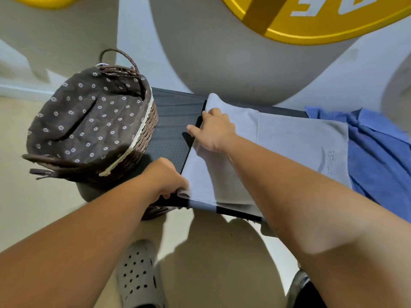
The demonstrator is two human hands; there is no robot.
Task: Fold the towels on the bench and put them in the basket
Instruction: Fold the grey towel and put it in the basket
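The grey towel (289, 147) lies flat on the bench (171, 121) with its long axis running left to right. Its short left edge runs near to far, and both my hands are on that edge. My left hand (165, 181) pinches the near-left corner, fingers curled round the cloth. My right hand (213, 132) sits at the far-left corner with its fingers bent over the edge and the thumb out to the left; whether it grips or only presses I cannot tell. So the free length of towel lies all to the right of my fingers, and I judge the next fold carries this edge that way. The basket (142, 138) stands just left on the bench, nearer my left hand. A blue towel (378, 156) waits crumpled at the right, touching the grey one.
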